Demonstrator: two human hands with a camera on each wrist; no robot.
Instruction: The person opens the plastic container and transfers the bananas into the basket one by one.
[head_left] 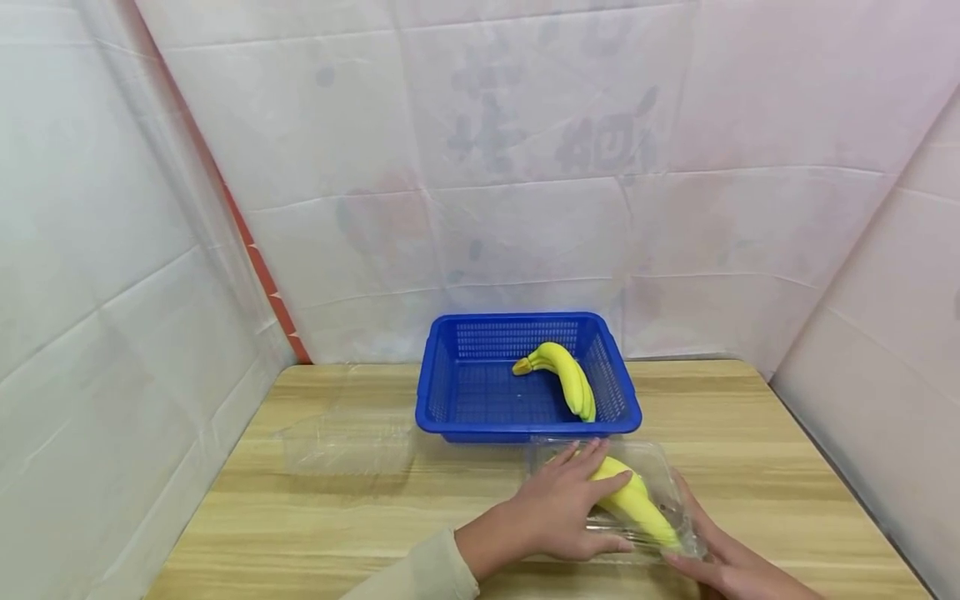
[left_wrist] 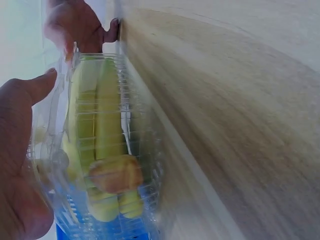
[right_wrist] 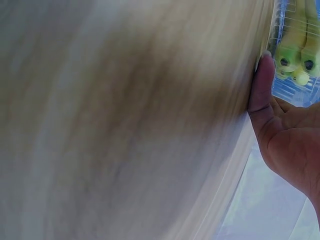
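Light wooden table (head_left: pixel 787 467), draped on three sides with white plastic sheeting (head_left: pixel 112 250). At the far middle of it stands a blue perforated plastic basket (head_left: pixel 450 392) with one yellow banana bunch (head_left: pixel 566 377) lying against its right wall. A spare clear plastic box (head_left: pixel 348 442) sits to the basket's left, apart from it.

Near edge, just in front of the basket: a clear plastic clamshell container (head_left: pixel 660 467) holding a second yellow banana bunch (head_left: pixel 637 504). The left hand (head_left: pixel 562 508) lies flat on the lid, fingers spread and pressing down over the fruit. The right hand (head_left: pixel 723 562) meets the container's near right corner; the right wrist view shows its thumb (right_wrist: pixel 261 82) straight against the edge, other fingers out of view, so whether they curl under cannot be told.

Risks, as judged:
- The bunch looks tall for the shell; the lid may spring open if the pressure is uneven, or the thin plastic may buckle.
- Firm pressing could bruise the fruit.
- The shell rests on smooth wood; a sideways push could slide it into the basket.
- Both wrist views are blurred, so seam alignment is unverified.
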